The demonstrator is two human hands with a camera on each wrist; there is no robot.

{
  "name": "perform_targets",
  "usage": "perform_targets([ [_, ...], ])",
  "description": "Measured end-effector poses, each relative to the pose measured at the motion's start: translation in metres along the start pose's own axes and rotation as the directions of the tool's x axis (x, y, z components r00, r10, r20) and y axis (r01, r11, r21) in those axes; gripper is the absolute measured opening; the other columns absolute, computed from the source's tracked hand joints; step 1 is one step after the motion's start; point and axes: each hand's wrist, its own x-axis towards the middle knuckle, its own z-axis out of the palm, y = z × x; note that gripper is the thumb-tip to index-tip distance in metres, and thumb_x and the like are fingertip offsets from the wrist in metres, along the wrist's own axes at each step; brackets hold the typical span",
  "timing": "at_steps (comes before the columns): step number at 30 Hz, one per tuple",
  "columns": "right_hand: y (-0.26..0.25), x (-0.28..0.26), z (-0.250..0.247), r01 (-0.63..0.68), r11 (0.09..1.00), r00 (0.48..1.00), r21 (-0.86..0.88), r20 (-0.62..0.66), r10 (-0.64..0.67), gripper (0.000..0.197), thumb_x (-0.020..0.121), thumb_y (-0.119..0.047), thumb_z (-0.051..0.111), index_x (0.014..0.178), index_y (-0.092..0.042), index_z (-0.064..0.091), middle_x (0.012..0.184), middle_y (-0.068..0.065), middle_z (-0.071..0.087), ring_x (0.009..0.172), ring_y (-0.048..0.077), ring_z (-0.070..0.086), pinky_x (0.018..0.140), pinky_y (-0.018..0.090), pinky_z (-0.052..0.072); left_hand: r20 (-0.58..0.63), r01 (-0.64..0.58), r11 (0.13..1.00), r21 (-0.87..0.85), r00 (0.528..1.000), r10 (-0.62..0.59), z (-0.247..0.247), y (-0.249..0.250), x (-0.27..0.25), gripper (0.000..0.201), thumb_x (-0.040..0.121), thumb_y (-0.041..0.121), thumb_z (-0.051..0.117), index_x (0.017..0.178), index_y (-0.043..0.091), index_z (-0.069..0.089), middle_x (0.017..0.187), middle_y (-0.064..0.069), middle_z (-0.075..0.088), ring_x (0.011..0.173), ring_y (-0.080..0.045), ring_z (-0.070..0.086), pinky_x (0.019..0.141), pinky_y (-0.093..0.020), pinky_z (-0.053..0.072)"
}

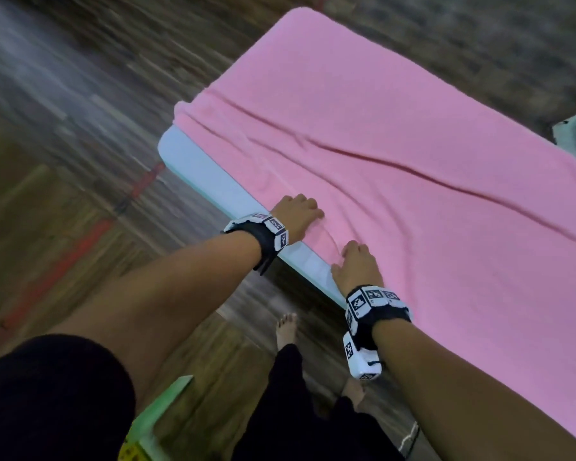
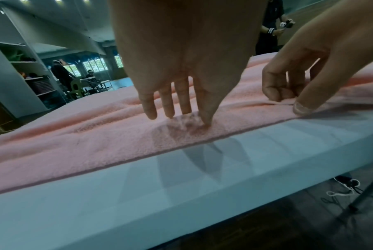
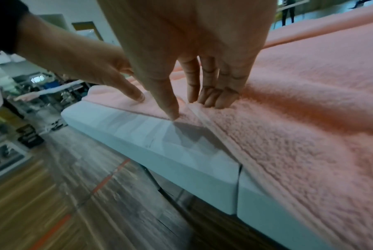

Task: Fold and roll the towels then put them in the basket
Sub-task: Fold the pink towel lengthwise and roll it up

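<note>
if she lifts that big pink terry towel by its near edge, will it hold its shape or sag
Probably sag: the big pink terry towel already lies in long soft creases across the white folding table. Its thick pile looks grippy, so the left hand and right hand likely won't slip. Spread that wide, it may drag.

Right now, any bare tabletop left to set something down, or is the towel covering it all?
Only a narrow bare strip of the white table along its near edge, between the pink towel hem and the drop-off, widest toward the table's left corner. It is crowded where the left hand and right hand work the hem. The towel covers all the tabletop beyond.
</note>
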Motion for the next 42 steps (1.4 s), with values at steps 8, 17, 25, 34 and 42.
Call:
perform_targets([
  [8,-0.001,0.002,0.001,-0.036,0.993,0.999,0.115,0.002,0.036,0.019,0.087,-0.013,0.056,0.106,-0.016,0.057,0.107,0.006,0.058,0.098,0.027,0.058,0.088,0.039,0.048,-0.062,-0.085,0.996,0.007,0.994,0.085,0.001,-0.022,0.002,0.031,0.08,-0.006,0.046,0.105,0.008,0.059,0.105,-0.008,0.057,0.1,-0.029,0.048,0.075,-0.03,0.026],
  [17,-0.011,-0.016,-0.008,0.044,0.992,0.995,0.119,-0.096,-0.033,0.023,0.093,-0.02,0.055,0.113,-0.013,0.064,0.108,0.006,0.065,0.095,0.026,0.06,0.088,0.035,0.049,-0.189,-0.161,0.973,-0.167,0.974,0.128,-0.001,-0.032,-0.024,0.014,0.089,0.001,0.051,0.099,0.006,0.06,0.095,-0.011,0.058,0.089,-0.028,0.05,0.063,-0.034,0.033],
  [25,-0.014,-0.06,0.011,0.277,0.96,0.938,0.024,0.212,-0.276,0.023,0.093,-0.024,0.052,0.112,-0.027,0.063,0.11,-0.007,0.06,0.099,0.013,0.058,0.083,0.022,0.042,-0.023,-0.206,0.955,-0.215,0.978,0.206,0.028,-0.045,-0.088,0.018,0.087,0.002,0.051,0.103,0.006,0.06,0.1,-0.012,0.058,0.095,-0.031,0.052,0.074,-0.043,0.044],
  [34,-0.122,0.019,0.01,0.299,0.954,0.93,0.018,0.218,-0.296,0.016,0.089,-0.028,0.049,0.092,-0.026,0.065,0.092,-0.004,0.067,0.081,0.018,0.06,0.078,0.037,0.051,-0.259,-0.167,0.97,-0.178,0.959,0.118,0.039,-0.155,-0.088,0.02,0.074,0.003,0.06,0.092,0.009,0.067,0.083,-0.011,0.064,0.073,-0.034,0.059,0.061,-0.04,0.05],
  [42,-0.265,0.122,0.011,0.237,0.965,0.962,0.111,0.114,-0.249,0.025,0.087,-0.031,0.054,0.108,-0.017,0.057,0.108,0.005,0.058,0.098,0.027,0.057,0.085,0.038,0.048,-0.24,0.122,0.992,-0.03,0.962,-0.126,-0.043,-0.291,-0.018,0.048,0.079,-0.007,0.047,0.121,0.014,0.059,0.117,-0.008,0.058,0.104,-0.032,0.05,0.07,-0.039,0.035],
])
